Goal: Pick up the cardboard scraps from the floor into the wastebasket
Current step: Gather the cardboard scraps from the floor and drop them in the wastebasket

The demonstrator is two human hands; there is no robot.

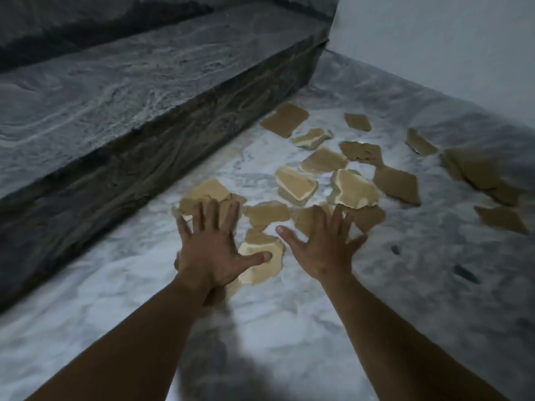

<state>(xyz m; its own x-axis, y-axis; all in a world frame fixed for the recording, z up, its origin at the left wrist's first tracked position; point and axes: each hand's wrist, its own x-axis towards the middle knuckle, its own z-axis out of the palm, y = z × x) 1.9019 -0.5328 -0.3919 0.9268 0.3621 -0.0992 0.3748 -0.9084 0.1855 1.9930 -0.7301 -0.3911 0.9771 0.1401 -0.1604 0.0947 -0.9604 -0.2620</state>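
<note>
Several torn tan cardboard scraps (351,189) lie scattered over the white marble floor (115,285), from the middle out to the right. My left hand (211,250) is spread flat, fingers apart, over the nearest scraps; its thumb rests on a pale scrap (260,263) and its fingertips reach a pile of scraps (207,192) beside the step. My right hand (321,244) hovers open, fingers spread, over another scrap (304,219). Neither hand grips anything. No wastebasket is in view.
A dark stone step (144,91) runs along the left and rises behind the scraps. A pale wall (434,39) stands at the back right. More scraps (477,172) lie in shadow at the far right. Two dark marks (466,273) spot the floor.
</note>
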